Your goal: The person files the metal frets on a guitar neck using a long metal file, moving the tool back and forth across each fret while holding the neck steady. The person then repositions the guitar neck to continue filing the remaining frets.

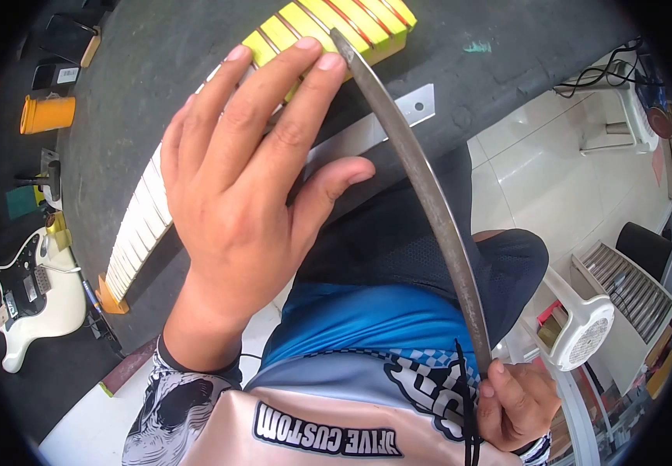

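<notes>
A long dark metal file [425, 182] runs diagonally from the neck's yellow part down to my right hand [518, 402], whose fingers are closed on its lower end. My left hand [235, 186] lies palm down over a guitar neck, fingers stretched out and thumb apart, fingertips close to the file's tip. Frets cross the neck, which has white strips [140, 213] at the lower left and a yellow-covered part [332, 27] at the top. The file's tip rests over the yellow part. Part of the neck is hidden under my left hand.
A steel plate with a hole [415, 106] lies beneath the file on the dark table [507, 58]. An orange container [48, 114] and a white guitar body [56, 291] are at the left. A wooden block [111, 297] supports the neck's end. White stools [584, 334] stand at the right.
</notes>
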`<move>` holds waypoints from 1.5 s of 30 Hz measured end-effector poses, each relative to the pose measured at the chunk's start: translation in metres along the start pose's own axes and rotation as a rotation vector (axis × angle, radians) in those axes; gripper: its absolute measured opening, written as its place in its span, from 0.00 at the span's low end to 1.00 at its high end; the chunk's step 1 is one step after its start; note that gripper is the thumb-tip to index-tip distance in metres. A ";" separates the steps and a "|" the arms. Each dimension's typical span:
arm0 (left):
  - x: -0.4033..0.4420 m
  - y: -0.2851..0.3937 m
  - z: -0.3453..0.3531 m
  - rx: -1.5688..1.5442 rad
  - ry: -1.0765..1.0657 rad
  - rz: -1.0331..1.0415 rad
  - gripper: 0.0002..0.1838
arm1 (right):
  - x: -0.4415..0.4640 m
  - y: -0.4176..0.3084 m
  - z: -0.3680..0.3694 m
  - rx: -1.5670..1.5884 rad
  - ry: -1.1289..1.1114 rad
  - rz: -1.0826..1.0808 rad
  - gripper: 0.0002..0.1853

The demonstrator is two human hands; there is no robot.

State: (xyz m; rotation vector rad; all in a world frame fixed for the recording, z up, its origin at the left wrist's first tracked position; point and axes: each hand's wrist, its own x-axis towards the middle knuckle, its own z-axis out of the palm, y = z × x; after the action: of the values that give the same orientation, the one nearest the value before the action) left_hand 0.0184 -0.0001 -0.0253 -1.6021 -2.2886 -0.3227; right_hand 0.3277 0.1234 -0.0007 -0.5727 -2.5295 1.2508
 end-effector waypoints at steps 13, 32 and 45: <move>0.000 0.002 0.000 0.009 -0.005 -0.008 0.34 | 0.158 -0.015 0.055 -0.034 0.148 -0.206 0.20; 0.002 0.003 -0.006 0.056 -0.092 -0.036 0.35 | 0.013 0.026 -0.016 0.430 0.058 0.114 0.15; 0.002 -0.001 -0.007 0.039 -0.108 -0.017 0.33 | 0.004 0.021 -0.011 0.355 0.094 0.079 0.16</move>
State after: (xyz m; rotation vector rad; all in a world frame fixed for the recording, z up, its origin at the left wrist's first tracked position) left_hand 0.0183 -0.0014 -0.0187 -1.6187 -2.3737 -0.1997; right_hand 0.3337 0.1446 -0.0106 -0.6335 -2.1560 1.6121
